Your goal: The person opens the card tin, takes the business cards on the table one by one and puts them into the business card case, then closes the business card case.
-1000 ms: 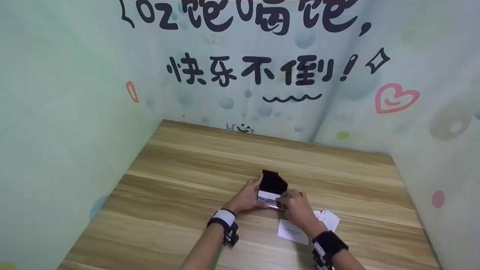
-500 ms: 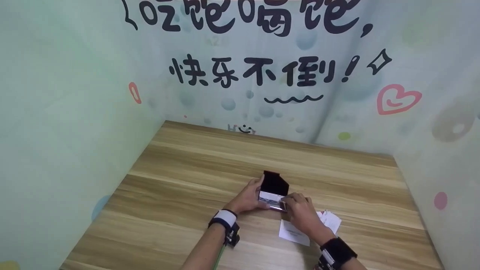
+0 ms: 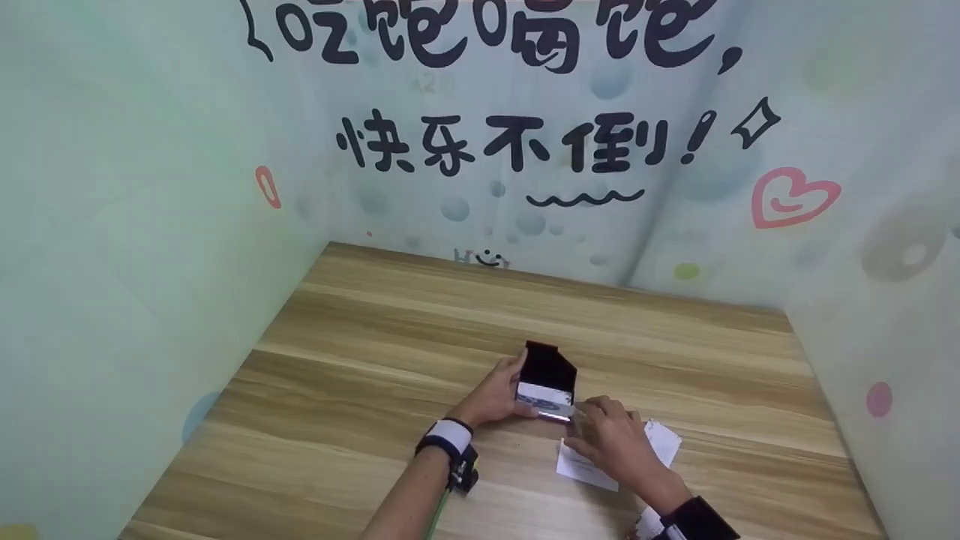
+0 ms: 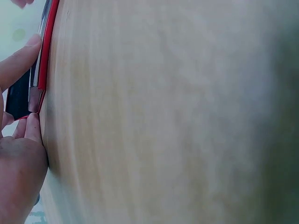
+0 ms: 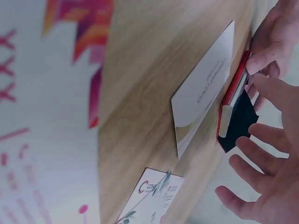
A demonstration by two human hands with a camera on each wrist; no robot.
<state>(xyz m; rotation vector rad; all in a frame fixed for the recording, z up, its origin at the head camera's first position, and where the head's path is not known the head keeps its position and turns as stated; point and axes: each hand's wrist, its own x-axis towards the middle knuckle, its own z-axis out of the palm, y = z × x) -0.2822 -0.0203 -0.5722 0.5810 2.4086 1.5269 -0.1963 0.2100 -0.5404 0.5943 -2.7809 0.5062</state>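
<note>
A business card case [image 3: 546,369], red outside with a black-lined lid standing up, rests on the wooden table. White and grey printed cards [image 3: 541,397] show inside it. My left hand [image 3: 491,396] holds the case from its left side, thumb at the front edge and fingers behind, as the left wrist view also shows. Just right of the case is my right hand [image 3: 619,442], its fingers [image 5: 257,149] spread and relaxed in the right wrist view. The right thumb points at the case beside the left thumb; whether it touches cannot be told.
Under and beside my right hand lie a white business card [image 5: 205,88] with a gold corner and a leaf-printed card [image 5: 152,193]. A large pink and orange printed card [image 5: 51,116] looms close to the right wrist camera. Pale printed walls [image 3: 187,187] border the table.
My right hand has drawn back from the case's front edge, down and to the right, and its fingers have loosened. The left hand and the case have stayed put.
</note>
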